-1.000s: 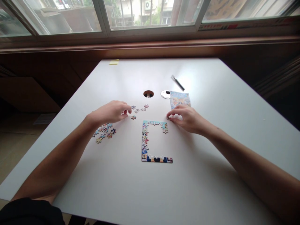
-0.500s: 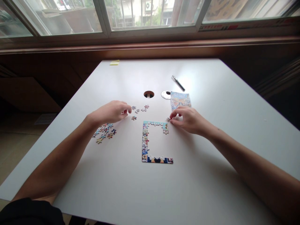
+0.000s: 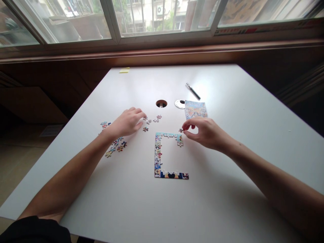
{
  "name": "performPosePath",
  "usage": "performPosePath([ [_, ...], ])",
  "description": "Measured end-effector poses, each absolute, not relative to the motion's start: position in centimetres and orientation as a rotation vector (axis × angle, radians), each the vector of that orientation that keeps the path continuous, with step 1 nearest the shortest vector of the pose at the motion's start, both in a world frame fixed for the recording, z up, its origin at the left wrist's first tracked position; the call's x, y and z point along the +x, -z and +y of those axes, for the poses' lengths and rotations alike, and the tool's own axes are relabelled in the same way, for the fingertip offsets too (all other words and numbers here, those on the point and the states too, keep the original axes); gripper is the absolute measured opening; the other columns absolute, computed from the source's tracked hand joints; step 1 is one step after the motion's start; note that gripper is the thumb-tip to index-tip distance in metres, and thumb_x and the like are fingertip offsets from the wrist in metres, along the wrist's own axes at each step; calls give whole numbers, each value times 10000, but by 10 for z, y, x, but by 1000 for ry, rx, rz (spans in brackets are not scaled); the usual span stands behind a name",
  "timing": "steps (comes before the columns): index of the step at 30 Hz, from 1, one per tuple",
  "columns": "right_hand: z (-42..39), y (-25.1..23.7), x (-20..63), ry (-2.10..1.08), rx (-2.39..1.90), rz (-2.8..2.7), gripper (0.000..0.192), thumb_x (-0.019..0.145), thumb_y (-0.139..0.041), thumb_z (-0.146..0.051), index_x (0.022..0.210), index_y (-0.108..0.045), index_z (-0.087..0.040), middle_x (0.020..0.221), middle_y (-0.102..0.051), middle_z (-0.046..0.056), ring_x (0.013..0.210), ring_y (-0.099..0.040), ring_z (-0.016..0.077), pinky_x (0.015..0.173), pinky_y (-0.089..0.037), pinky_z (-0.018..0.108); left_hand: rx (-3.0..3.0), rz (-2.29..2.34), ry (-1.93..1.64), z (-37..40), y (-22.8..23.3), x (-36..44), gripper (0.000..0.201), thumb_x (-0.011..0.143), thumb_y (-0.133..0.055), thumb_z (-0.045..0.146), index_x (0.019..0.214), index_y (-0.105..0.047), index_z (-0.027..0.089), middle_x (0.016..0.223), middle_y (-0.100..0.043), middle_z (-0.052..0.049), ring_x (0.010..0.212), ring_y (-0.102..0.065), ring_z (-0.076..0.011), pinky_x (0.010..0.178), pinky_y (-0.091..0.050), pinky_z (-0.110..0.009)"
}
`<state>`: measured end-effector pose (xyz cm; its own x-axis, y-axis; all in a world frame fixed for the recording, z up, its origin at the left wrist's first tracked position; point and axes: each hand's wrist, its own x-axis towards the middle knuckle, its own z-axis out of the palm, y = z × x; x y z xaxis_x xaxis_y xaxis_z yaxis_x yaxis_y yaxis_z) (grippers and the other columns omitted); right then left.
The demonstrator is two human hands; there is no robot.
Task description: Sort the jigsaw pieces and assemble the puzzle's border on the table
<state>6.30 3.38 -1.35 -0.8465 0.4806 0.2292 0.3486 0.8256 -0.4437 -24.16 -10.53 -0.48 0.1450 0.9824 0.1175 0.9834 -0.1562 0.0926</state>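
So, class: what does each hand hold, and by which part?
The right hand pinches a puzzle piece by its edge; the left hand holds nothing, resting near loose pieces.

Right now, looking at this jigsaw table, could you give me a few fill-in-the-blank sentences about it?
1. The right hand pinches a single puzzle ____ between its fingers.
2. The finished puzzle border is open on its ____ side.
3. The black pen lies ____ the round hole than the hands do from the person.
4. The left hand rests on the white ____.

Missing words: piece; right; farther beyond; table
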Motion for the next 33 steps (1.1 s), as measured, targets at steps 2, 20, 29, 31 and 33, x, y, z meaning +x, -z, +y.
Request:
performPosePath([
  [2,34,14,64,-542,-647,-2656,117,832,-625,-232,903,-716,-207,851,-730,38,770,-644,182,697,-512,326,-2322,-2033,260,-105,9,-245,306,965,-483,236,1240,-613,198,1241,-635,-91,1179,-523,-261,1030,-392,-398],
  [20,31,11,65,-586,-652,-2627,118,821,-618,-211,884,-718,-210,821,-730,29,739,-646,168,675,-512,316,-2390,-2038,389,-100,19,-261,164,959,-561,302,1026,-697,240,1110,-679,-38,1025,-607,-206,953,-412,-362],
  [29,27,7,63,-618,-600,-2648,100,828,-626,-218,885,-709,-216,820,-738,21,752,-649,170,679,-512,317,-2469,-2260,412,-107,-3,-263,167,856,-627,342,921,-688,200,953,-689,-44,831,-620,-170,749,-468,-297],
  [31,26,6,63,-623,-602,-2650,98,833,-626,-226,883,-710,-219,824,-739,22,755,-651,172,678,-516,320,-2494,-2323,445,-108,-6,-263,171,837,-643,339,925,-694,202,909,-700,-44,794,-626,-165,710,-476,-289],
  [33,27,7,64,-625,-608,-2647,99,837,-626,-238,880,-713,-221,829,-741,25,757,-655,176,682,-520,327,-2516,-2365,458,-110,-7,-264,203,833,-645,333,988,-714,220,883,-712,-39,733,-627,-152,662,-476,-281],
])
